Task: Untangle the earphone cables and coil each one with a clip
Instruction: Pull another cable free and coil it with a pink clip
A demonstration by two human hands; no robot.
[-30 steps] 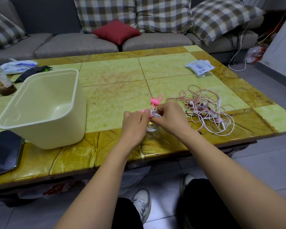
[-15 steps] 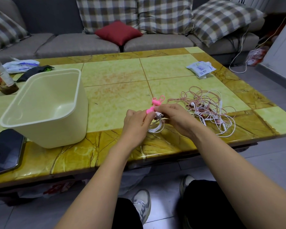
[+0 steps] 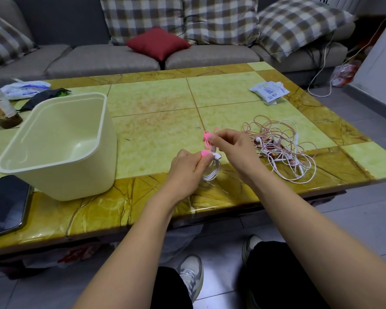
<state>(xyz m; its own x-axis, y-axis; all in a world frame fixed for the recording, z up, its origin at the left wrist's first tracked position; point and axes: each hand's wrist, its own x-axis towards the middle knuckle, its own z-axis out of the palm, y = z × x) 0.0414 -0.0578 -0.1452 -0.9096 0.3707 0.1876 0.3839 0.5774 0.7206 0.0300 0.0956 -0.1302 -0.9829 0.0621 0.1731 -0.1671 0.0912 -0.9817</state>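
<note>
Pink clip (image 3: 206, 136) stretches between both hands above the table's (image 3: 154, 101) near edge. The left hand (image 3: 187, 167) pinches its lower end against a small white cable coil (image 3: 212, 173), and the right hand (image 3: 234, 148) pinches its upper end. Tangled earphones (image 3: 281, 150) lie just right of the hands, and a cream tub (image 3: 76, 181) stands at the left.

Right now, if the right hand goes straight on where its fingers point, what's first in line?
The right hand seems to pinch the pink clip, so that comes first; beyond looks free across the table, depth unclear.
</note>
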